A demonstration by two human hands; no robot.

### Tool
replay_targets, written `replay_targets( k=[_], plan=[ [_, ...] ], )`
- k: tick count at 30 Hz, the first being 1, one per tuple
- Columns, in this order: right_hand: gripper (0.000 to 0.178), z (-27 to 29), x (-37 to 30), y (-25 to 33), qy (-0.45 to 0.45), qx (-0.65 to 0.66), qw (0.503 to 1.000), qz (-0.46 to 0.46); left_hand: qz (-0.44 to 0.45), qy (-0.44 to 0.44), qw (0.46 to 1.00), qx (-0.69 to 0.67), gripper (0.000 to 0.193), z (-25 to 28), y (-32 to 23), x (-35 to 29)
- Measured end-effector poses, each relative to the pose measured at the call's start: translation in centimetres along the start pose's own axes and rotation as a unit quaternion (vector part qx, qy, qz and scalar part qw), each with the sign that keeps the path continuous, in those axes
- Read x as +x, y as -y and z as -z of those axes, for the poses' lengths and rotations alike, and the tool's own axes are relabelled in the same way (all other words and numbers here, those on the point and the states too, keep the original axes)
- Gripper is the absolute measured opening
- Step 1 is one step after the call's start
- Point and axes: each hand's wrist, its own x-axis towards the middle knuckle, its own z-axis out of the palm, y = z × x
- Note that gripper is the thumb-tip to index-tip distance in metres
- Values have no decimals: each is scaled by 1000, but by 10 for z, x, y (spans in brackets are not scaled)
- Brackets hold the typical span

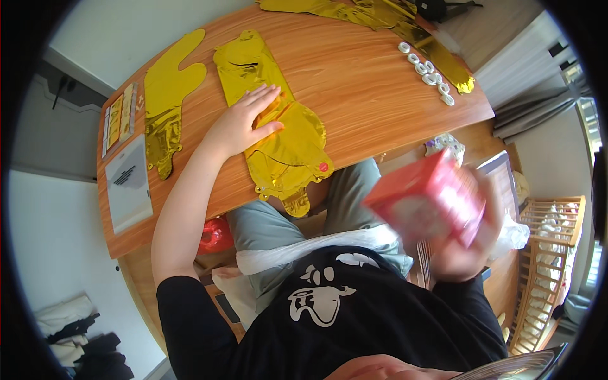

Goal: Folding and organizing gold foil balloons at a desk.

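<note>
Gold foil balloon (pixel 278 136), flat and uninflated, is spread on the wooden counter (pixel 361 82), with its near end hanging over the counter's near edge above the person's lap. The left hand (pixel 244 123) is laid flat on its middle, fingers spread and pressing the foil down, with nothing pinched in that grip. A small red dot is seen on the foil near the counter edge.

A red and white carton (pixel 427 199) is held up by the right hand (pixel 465 253) at the right, off the counter and near the chest; it is blurred, and the grip is wrapped around its lower right side.

To the left of the pressed balloon, a 2nd gold foil shape (pixel 166 101) lies flat, apart from it. Further left, a white sheet (pixel 128 183) and a strip of gold stickers (pixel 119 117) are placed near the counter's left edge. At the far right of the counter, a row of small white rings (pixel 427 73) is set beside more crumpled gold foil (pixel 373 16). A wooden rack (pixel 548 266) is seen on the floor at the right.
</note>
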Motion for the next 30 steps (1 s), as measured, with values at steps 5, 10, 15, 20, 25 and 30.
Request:
replay_targets(
  k=[5,10,15,20,25,30],
  plan=[
    [53,160,-18,-98,49,-395,888,-229,18,20,1000,10,76,4,-4,-2],
    [49,344,-178,-253,-23,-377,817,-436,-4,5,1000,7,76,1,-3,3],
    [39,387,-310,-307,-81,-434,746,-498,1,-5,1000,-4,77,-2,2,-2],
    [44,333,-352,-314,-83,-328,708,-620,12,-6,1000,4,78,0,0,-6],
    [44,349,-363,-283,-68,-377,742,-550,-25,-10,1000,-3,78,-9,9,3],
    [50,334,-330,-262,37,-384,762,-520,-9,-2,1000,2,66,1,4,-3]
  ],
)
